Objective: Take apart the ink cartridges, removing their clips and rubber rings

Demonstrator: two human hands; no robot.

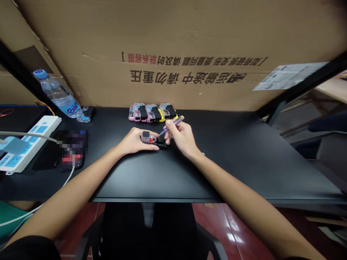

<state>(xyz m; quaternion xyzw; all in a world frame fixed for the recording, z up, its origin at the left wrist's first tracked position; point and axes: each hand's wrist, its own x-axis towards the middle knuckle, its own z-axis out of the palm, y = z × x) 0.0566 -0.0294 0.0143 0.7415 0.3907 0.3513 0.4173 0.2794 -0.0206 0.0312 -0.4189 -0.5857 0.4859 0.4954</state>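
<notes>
Small clear-and-black device (145,137), a bit of red inside: held just above the black tabletop (233,144), or resting on it, cannot tell which. Sits between the two hands, in the left one.

Left hand (135,141): partly closed, thumb along the near side of the device, fingers around its far side.

Right hand (180,135): fingers pinched together on a slim screwdriver (171,126) with a see-through purplish handle. Shaft slants down and leftward, tip at the right part of the device. Black piece (162,143) at the device's right end, beside the right fingertips; whether joined to it, unclear.

Just beyond both hands: row of similar small units, pink-edged ones (137,112) to the left, yellow-edged one (167,111) to the right, close together. Behind them, a big upright cardboard sheet (173,43), printed characters upside down.

Well left of the left hand: phone (78,144), screen partly pixelated; past it, a white power strip (40,131) with a blue-and-white plug (16,145) and a pale cable (69,176). Farther off, a water bottle (60,94), tilted, beside a small dark-and-clear object (87,113).
</notes>
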